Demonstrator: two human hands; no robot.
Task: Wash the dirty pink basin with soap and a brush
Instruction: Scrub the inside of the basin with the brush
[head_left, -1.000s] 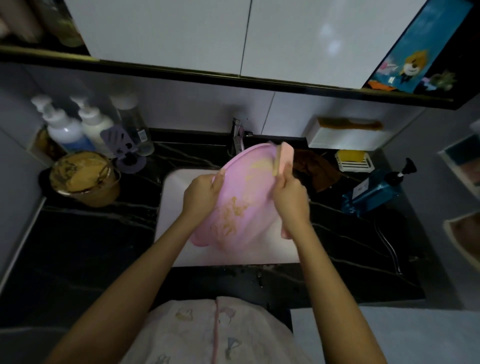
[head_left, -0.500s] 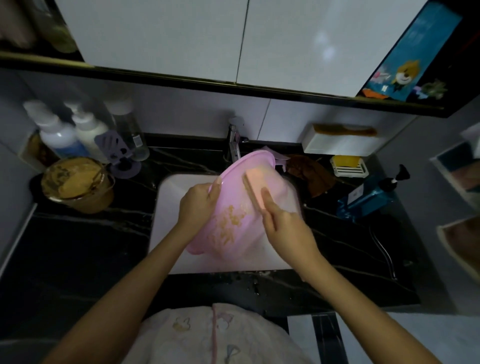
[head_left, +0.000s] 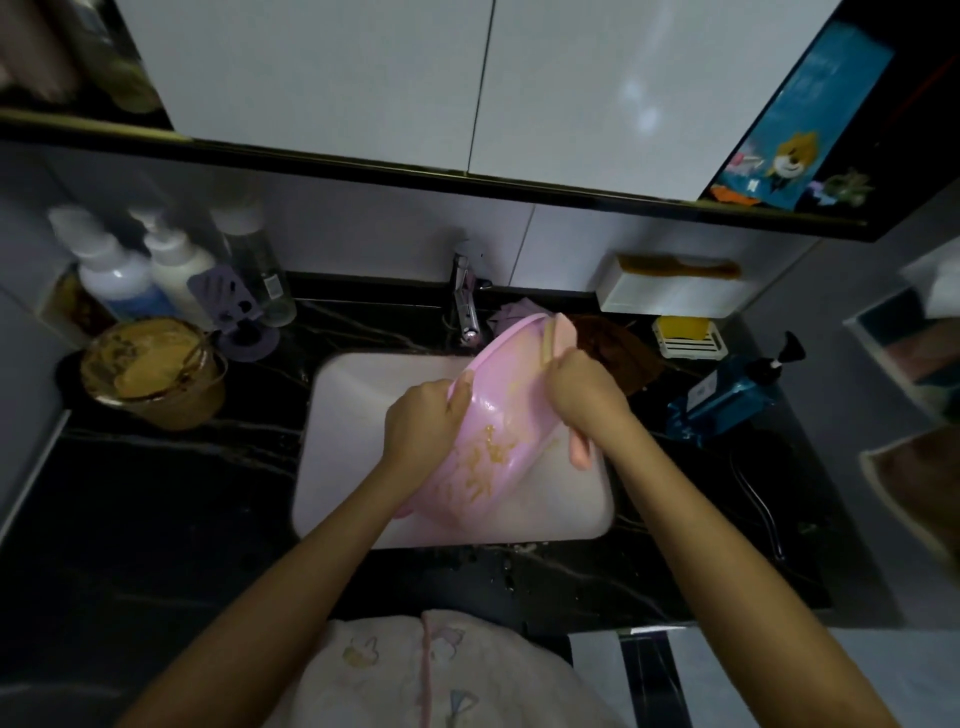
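Moved since half a second ago: brush (head_left: 561, 332), up from the mid inner wall of the pink basin (head_left: 511, 395) to its far rim.

Item 1, right grip (head_left: 584, 387): bare hand, fingers curled tight round the brush; pink head shows above the fist, handle end below it.

Item 2, left grip (head_left: 423, 423): bare hand, pinches the basin's left rim, thumb inside.

Item 3, pink basin: held tilted over the white sink (head_left: 358, 441), mouth toward the right, just in front of the tap (head_left: 465, 306).

Progress, as judged: scrubbing is under way but early. Tan residue (head_left: 483, 460) clings to the lower inner wall in streaks; the upper wall looks cleaner. No suds can be made out. The rest of the scrub and a rinse remain.

Containers:
- Sink: holds only the basin; whether water stands in it cannot be told.
- Brown tub (head_left: 156, 374), far left on the black bench (head_left: 156, 493): filled with tan paste.
- Two white pump bottles (head_left: 111, 265) behind the tub: contents hidden.
- Soap dish (head_left: 688, 340), far right: one yellow bar.
- Blue pump bottle (head_left: 727, 397), lying on its side at right: contents hidden.
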